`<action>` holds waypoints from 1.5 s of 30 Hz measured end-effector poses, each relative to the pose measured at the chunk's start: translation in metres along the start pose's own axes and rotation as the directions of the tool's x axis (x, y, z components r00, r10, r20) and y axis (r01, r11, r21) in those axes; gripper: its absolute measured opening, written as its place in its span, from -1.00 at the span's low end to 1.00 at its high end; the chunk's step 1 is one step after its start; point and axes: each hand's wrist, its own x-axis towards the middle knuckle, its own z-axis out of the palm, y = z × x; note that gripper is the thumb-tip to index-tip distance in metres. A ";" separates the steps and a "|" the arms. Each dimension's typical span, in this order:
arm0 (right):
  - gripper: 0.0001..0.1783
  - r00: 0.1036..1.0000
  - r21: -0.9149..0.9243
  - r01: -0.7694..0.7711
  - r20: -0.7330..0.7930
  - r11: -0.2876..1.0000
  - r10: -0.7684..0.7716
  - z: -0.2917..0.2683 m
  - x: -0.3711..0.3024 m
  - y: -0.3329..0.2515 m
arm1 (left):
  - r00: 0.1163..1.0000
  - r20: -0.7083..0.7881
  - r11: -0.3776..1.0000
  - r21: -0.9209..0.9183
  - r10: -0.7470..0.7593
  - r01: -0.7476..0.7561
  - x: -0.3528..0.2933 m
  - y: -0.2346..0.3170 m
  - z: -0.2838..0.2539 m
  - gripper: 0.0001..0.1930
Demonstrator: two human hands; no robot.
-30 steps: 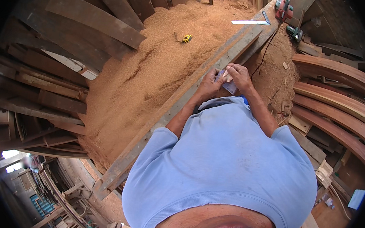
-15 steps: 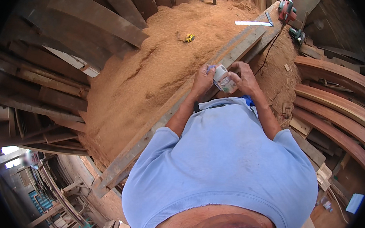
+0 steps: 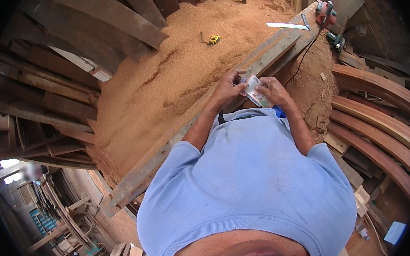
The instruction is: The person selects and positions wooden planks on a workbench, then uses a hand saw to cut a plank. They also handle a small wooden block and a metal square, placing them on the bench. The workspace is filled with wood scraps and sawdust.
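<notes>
Banknotes (image 3: 253, 86), count indeterminable: pinched between left hand (image 3: 228, 87) and right hand (image 3: 272, 91), neither clearly nearer, long axis slanting upper left to lower right; undersides hidden. Wooden beam (image 3: 267, 56), beyond: partly covered by left hand. Yellow tape measure (image 3: 214, 39), farther, on sawdust (image 3: 139, 114): markings indistinct.

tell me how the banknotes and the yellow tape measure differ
The banknotes are thin, mostly pale sheets; the tape measure is a chunky yellow-and-black case. The banknotes are held between the left hand and the right hand; the tape measure lies untouched on the sawdust. Both look small beside the long plank.
</notes>
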 end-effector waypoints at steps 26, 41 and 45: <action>-0.79 0.998 -0.169 -0.011 0.052 0.986 0.020 -0.010 -0.001 -0.025 | 0.973 -0.230 0.689 0.700 -0.031 0.188 0.025 -0.016 -0.041 -0.78; -0.79 0.995 0.007 -0.021 0.094 1.000 0.021 -0.002 0.009 0.002 | 0.998 -0.056 0.921 0.389 0.022 0.001 0.023 -0.028 -0.035 -0.72; -0.79 0.994 0.030 -0.043 0.102 0.999 0.040 0.000 0.012 -0.002 | 0.980 -0.197 0.914 0.395 -0.010 0.089 0.029 -0.026 -0.035 -0.58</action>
